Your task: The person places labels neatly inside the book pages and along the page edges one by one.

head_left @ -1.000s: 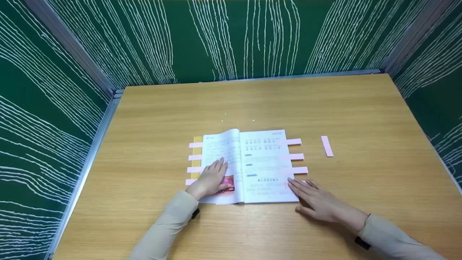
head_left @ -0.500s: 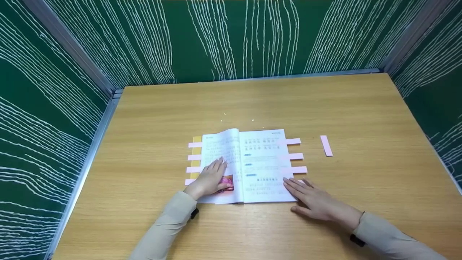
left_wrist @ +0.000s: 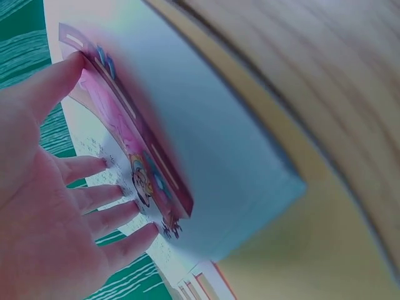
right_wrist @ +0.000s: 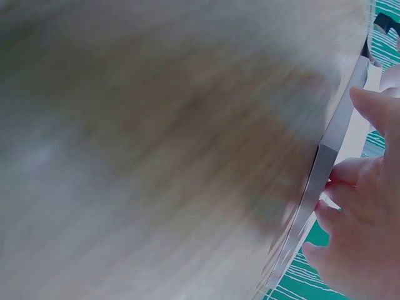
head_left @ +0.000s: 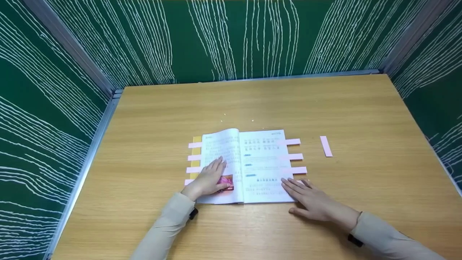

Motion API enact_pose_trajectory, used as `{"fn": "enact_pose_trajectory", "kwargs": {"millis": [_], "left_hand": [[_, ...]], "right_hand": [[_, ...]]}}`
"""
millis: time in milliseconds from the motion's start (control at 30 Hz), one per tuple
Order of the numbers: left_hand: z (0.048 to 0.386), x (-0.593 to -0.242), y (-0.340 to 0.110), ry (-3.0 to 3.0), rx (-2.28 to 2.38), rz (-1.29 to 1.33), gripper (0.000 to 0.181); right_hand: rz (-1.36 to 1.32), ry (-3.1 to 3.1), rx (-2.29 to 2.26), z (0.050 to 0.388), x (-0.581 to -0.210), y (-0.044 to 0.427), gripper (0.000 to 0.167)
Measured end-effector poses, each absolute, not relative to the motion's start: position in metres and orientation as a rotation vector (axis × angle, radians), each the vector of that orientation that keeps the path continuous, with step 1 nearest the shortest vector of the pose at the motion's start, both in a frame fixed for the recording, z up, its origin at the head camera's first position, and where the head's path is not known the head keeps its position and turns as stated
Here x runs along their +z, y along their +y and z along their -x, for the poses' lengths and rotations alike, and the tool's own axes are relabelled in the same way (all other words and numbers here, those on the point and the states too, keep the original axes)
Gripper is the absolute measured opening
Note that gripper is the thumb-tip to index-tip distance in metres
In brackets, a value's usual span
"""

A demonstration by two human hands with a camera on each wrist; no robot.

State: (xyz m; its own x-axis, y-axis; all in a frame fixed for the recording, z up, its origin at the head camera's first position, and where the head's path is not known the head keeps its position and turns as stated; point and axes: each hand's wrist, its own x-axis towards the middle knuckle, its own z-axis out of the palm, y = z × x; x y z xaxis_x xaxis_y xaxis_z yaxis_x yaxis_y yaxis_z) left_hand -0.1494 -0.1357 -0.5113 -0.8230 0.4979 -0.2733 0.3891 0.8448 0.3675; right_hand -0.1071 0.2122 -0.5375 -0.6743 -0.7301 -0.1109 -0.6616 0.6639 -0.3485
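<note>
An open book [head_left: 265, 162] lies on the table, its left page [head_left: 216, 148] bulging near the spine. Pink paper strips stick out along both side edges, such as one strip [head_left: 296, 156] on the right and another strip [head_left: 194, 157] on the left. My left hand [head_left: 207, 178] rests with extended fingers on the left page, beside a pink picture [left_wrist: 115, 115] that its thumb touches. My right hand [head_left: 314, 202] lies at the lower right corner of the book, fingertips on the page, and partly covers the lowest right strip. Its thumb is on or just over the table.
A loose pink strip [head_left: 326, 146] lies on the wooden table [head_left: 162, 115] to the right of the book. Tiny white scraps [head_left: 252, 120] are scattered behind the book. Green panels [head_left: 238, 39] with white lines stand around the table's back and sides.
My right hand has slid a little to the left, its fingertips further onto the right page. The left hand and the book have hardly moved.
</note>
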Motion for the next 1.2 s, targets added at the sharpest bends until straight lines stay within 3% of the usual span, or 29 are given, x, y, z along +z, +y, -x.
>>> {"fn": "enact_pose_trajectory", "kwargs": {"millis": [567,767,1200], "left_hand": [[0.144,-0.508,-0.138,2.689,0.54,-0.647,0.073],[0.14,-0.507,-0.139,2.714,0.558,-0.659,0.071],[0.128,-0.504,-0.145,2.771,0.592,-0.699,0.066]], "right_hand": [[1.168,2.664,-0.449,0.103,-0.537,0.218,0.071],[1.295,2.738,-0.471,0.103,-0.538,0.219,0.068],[1.114,2.669,-0.639,0.114,-0.523,0.212,0.039]]}}
